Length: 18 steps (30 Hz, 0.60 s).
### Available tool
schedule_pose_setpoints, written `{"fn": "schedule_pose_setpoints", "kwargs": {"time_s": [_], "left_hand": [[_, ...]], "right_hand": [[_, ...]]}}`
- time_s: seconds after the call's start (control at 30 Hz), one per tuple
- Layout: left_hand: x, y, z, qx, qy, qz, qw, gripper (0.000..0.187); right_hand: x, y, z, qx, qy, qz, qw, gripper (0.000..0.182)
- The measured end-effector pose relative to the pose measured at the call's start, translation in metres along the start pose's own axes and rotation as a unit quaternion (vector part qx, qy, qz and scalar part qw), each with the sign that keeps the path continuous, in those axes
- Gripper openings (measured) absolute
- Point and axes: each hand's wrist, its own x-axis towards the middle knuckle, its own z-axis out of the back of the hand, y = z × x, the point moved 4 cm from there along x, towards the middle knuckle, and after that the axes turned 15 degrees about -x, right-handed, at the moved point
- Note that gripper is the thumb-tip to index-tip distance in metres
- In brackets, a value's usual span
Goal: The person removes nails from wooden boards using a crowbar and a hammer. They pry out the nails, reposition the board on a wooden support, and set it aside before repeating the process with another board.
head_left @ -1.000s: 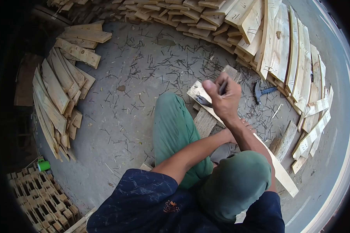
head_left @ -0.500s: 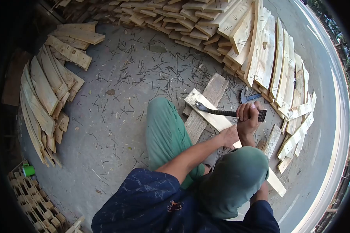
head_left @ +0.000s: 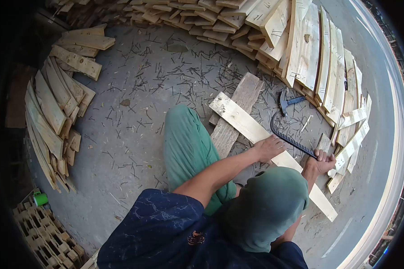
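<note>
A pale wooden plank [head_left: 242,122] lies slantwise across a weathered grey board [head_left: 228,136] on the floor. My left hand [head_left: 269,149] is laid over the plank's middle, its fingers curled at the far edge. In my right hand [head_left: 321,163], at the right beyond my knee, is the lower end of a dark ribbed pry bar [head_left: 296,144]. The bar's hooked end is raised, pointing up and left, apart from the plank. A hammer [head_left: 288,103] with a blue handle rests on the floor beyond the bar.
Loose nails [head_left: 184,74] litter the concrete floor. A large stack of planks [head_left: 300,58] curves along the back and right. Another plank pile [head_left: 54,107] stands at the left. A green mug [head_left: 40,198] sits by stacked wood pieces [head_left: 45,228] at lower left.
My right hand has swung right and down with the pry bar, taking the bar's hooked end off the plank. My left hand stays on the plank. The hammer is now in fuller view.
</note>
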Motion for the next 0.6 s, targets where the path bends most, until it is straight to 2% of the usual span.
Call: {"fn": "schedule_pose_setpoints", "kwargs": {"time_s": [0.07, 0.13, 0.2, 0.23, 0.37, 0.4, 0.43, 0.47, 0.53, 0.6], "left_hand": [[-0.001, -0.006, 0.004, 0.017, 0.0, -0.012, 1.0, 0.094], [0.001, -0.006, 0.01, 0.035, -0.03, -0.019, 0.999, 0.09], [0.004, -0.006, 0.013, 0.047, -0.016, -0.013, 0.999, 0.09], [0.003, -0.007, 0.011, 0.049, 0.003, -0.006, 0.999, 0.09], [0.002, -0.009, 0.013, 0.077, 0.083, 0.029, 0.993, 0.088], [0.0, 0.006, -0.016, 0.026, 0.095, 0.063, 0.993, 0.092], [0.004, 0.021, -0.042, -0.071, 0.109, 0.092, 0.987, 0.092], [0.001, 0.029, -0.053, -0.059, 0.016, 0.044, 0.997, 0.071], [-0.002, 0.027, -0.063, -0.05, -0.075, -0.005, 0.996, 0.051], [0.001, 0.024, -0.057, -0.029, -0.081, -0.01, 0.996, 0.051]], "right_hand": [[-0.002, 0.02, -0.031, -0.017, 0.0, 0.034, 0.999, 0.033], [-0.012, 0.027, -0.073, -0.034, 0.129, 0.075, 0.988, 0.034], [-0.047, 0.021, -0.12, -0.095, 0.235, 0.14, 0.957, 0.032], [-0.064, 0.012, -0.139, -0.094, 0.297, 0.12, 0.943, 0.03], [-0.132, -0.038, -0.196, -0.245, 0.419, 0.122, 0.866, 0.032], [-0.141, -0.056, -0.205, -0.269, 0.421, 0.133, 0.856, 0.034], [-0.15, -0.06, -0.219, -0.334, 0.423, 0.196, 0.819, 0.037], [-0.167, -0.06, -0.232, -0.35, 0.43, 0.211, 0.805, 0.038], [-0.192, -0.062, -0.25, -0.376, 0.453, 0.239, 0.773, 0.035], [-0.21, -0.063, -0.262, -0.381, 0.467, 0.251, 0.758, 0.032]]}}
